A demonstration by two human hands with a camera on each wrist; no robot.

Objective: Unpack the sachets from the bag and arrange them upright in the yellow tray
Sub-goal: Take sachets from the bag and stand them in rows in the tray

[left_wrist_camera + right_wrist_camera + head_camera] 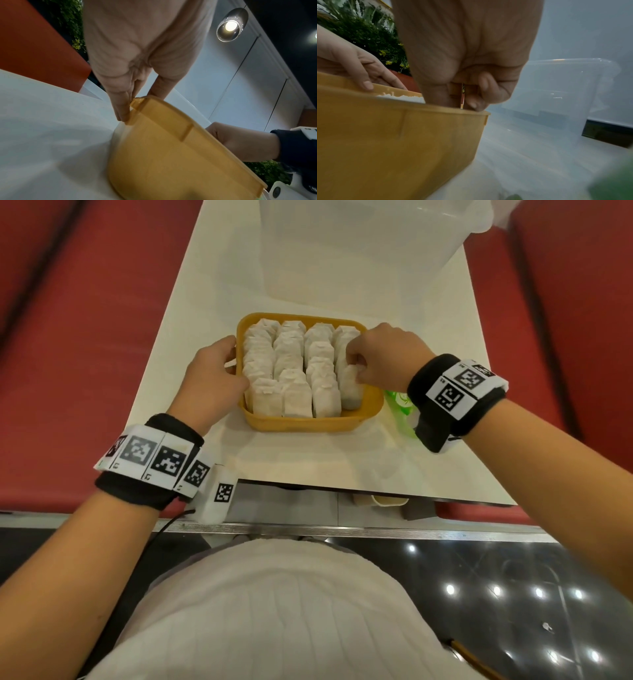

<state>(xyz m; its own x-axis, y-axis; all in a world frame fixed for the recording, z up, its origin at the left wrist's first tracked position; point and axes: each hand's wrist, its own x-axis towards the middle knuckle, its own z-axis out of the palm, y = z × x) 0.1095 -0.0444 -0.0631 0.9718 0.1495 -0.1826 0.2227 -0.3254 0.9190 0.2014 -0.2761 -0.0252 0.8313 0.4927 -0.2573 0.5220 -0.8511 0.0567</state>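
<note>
The yellow tray [308,423] [163,155] [385,135] sits mid-table, filled with rows of white sachets [291,371] [402,97] standing upright. My left hand [235,363] [139,103] holds the tray's left rim, straight fingers down the outer wall and thumb over the edge. My right hand [354,361] [465,100] reaches into the right-hand row with curled fingers and pinches the top of a sachet [351,392] near the front right corner. The green bag [399,402] lies on the table beside the tray, partly under my right wrist.
A large clear plastic bin [359,244] [565,88] stands at the far end of the white table [205,302]. Red benches [68,337] run along both sides. The table's near edge is just below my wrists.
</note>
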